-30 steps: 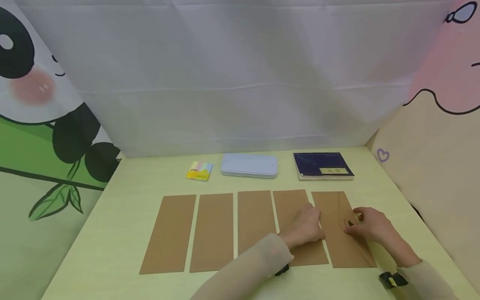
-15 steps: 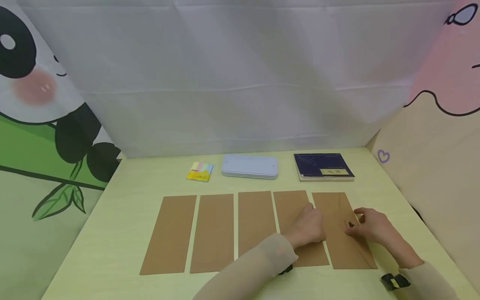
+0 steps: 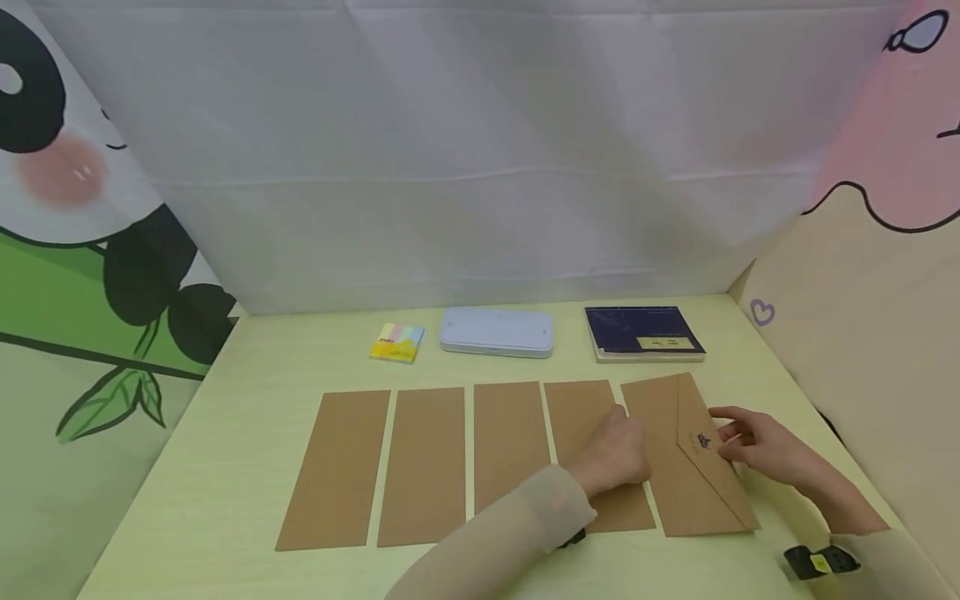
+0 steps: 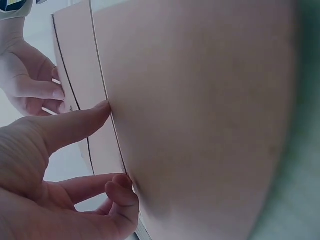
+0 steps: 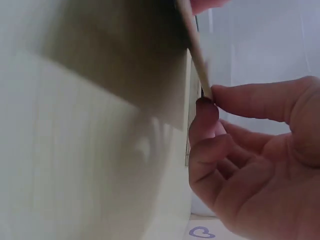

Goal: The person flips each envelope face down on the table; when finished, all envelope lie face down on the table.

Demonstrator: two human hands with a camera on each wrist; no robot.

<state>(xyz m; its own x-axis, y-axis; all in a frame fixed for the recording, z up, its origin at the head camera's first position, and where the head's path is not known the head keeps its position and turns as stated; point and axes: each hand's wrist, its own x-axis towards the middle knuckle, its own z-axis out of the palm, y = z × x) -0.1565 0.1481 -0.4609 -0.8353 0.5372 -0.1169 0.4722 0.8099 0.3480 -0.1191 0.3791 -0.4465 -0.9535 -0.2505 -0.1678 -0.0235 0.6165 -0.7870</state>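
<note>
My right hand (image 3: 768,446) pinches the right edge of the rightmost brown paper envelope (image 3: 663,475). That edge is raised off the table, and the pointed flap and small dark emblem face up. In the right wrist view, thumb and index finger (image 5: 206,111) meet on the thin paper edge, which casts a shadow below. My left hand (image 3: 611,450) lies over the fourth envelope (image 3: 585,417). Its thumb and fingertips are spread along the left edge of the rightmost envelope, seen in the left wrist view with the thumb (image 4: 80,122) straight and some fingers bent.
Three more brown envelopes, the left one (image 3: 333,471), middle-left one (image 3: 422,467) and middle one (image 3: 512,437), lie side by side. Behind them are a yellow sticky-note pack (image 3: 397,343), a pale blue tin case (image 3: 497,332) and a dark blue notebook (image 3: 643,331). White cloth (image 3: 480,167) hangs behind.
My right hand has moved slightly right, lifting the right side of the rightmost envelope, so more of its flap and emblem shows. My left hand has stayed in place.
</note>
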